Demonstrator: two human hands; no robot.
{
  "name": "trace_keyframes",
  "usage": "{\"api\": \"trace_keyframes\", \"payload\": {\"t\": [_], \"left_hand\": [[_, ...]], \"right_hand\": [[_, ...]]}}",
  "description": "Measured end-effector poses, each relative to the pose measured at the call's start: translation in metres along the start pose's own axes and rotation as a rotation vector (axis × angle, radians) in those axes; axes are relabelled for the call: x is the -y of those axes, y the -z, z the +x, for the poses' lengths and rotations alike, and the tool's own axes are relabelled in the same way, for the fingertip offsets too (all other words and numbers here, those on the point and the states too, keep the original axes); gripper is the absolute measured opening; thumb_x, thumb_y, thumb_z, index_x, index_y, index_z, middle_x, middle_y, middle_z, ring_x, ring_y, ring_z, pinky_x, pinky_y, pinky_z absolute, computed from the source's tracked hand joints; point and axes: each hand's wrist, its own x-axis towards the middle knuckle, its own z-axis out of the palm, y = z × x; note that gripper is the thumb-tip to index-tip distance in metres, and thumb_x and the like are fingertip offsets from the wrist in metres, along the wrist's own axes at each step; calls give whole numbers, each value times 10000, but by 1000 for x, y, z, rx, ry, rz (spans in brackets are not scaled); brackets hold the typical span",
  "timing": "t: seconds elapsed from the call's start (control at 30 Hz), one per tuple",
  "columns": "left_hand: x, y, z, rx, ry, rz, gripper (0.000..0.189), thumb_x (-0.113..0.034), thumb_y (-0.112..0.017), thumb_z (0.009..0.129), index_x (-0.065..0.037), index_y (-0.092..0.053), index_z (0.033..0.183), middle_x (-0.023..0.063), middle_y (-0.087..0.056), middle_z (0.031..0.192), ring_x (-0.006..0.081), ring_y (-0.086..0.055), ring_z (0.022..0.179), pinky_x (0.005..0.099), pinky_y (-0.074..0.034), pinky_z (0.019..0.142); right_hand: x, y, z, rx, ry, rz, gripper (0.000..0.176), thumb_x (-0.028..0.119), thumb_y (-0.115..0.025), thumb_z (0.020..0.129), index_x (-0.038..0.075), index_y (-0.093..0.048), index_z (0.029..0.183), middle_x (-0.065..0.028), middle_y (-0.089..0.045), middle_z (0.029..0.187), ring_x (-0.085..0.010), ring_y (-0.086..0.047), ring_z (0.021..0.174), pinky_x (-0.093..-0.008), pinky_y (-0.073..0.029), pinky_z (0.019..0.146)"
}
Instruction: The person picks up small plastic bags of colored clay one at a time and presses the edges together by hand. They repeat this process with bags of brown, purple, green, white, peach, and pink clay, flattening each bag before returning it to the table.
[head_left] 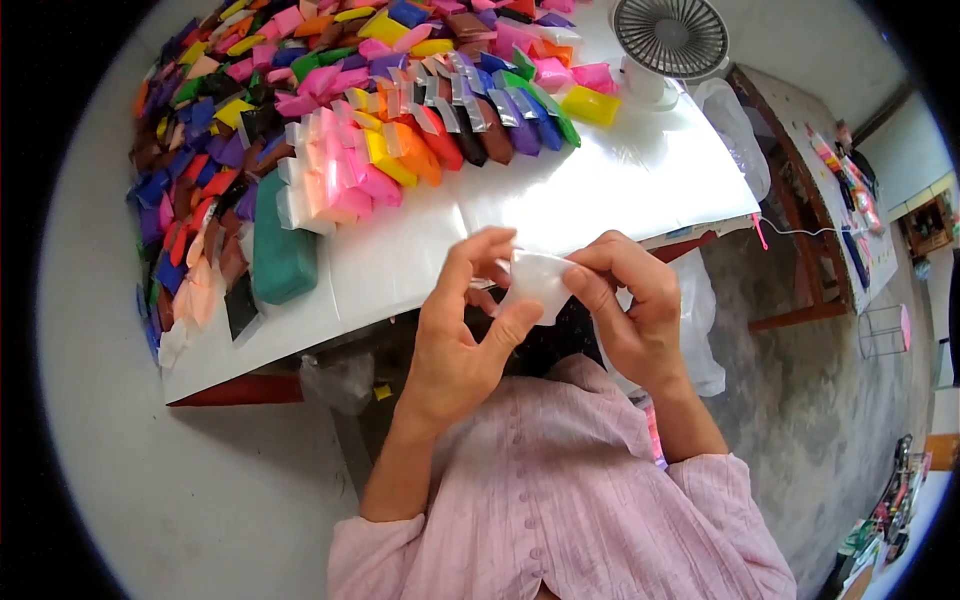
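Observation:
A small white packet [537, 283] is held up between my two hands, in front of the table's near edge. My left hand [462, 315] has its thumb on the packet's lower left side, with the index finger raised and curled above; its other fingers are partly hidden behind the packet. My right hand [630, 300] pinches the packet's upper right corner between thumb and fingers. Beyond the hands, rows of small filled packets in pink [345, 175], orange [414, 150], brown [492, 132] and other colours lie on the table. A green block-like case [284, 240] sits beside the pink ones.
Many coloured packets [215, 120] are heaped on the left of the white-covered table [600, 190]. A white fan [670, 45] stands at the back right. Plastic bags [735, 135] hang beyond the table. A second table [815, 180] with items is farther right.

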Motion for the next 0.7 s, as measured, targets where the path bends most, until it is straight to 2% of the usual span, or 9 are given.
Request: {"api": "trace_keyframes", "payload": {"t": [0.07,0.1,0.27,0.57,0.7], "left_hand": [[8,6,-6,132,151,-206,364,-80,-656,905,23,-526,1229,62,-639,998,111,-577,792,218,-471,701],[3,3,-7,109,221,-311,324,-98,-640,923,31,-541,1203,72,-639,1003,113,-582,785,242,-492,690],[12,7,-7,65,204,-390,333,-97,-638,921,22,-540,1217,83,-645,1022,116,-582,785,256,-497,666],[10,5,-5,58,217,-470,372,-113,-594,956,15,-501,1293,49,-626,1025,74,-535,801,224,-460,687],[13,9,-8,98,246,-453,421,-113,-608,949,18,-483,1329,46,-615,1058,61,-520,818,210,-445,692]], "right_hand": [[1,0,0,-10,-96,125,84,50,-630,891,-33,-631,880,-74,-551,711,-138,-516,621,-267,-411,565],[2,0,0,-6,-121,168,99,65,-622,901,-33,-634,905,-67,-559,735,-125,-516,641,-255,-412,582],[-1,-1,-4,17,-205,437,207,145,-627,919,-27,-636,1034,-40,-591,867,-92,-522,727,-216,-418,649],[-7,-16,-7,9,-190,428,272,141,-685,868,-4,-641,1094,-48,-599,941,-81,-541,757,-197,-440,596],[-2,-13,9,-28,-84,236,295,137,-700,844,-1,-645,1099,-66,-615,939,-95,-550,745,-210,-450,567]]}}
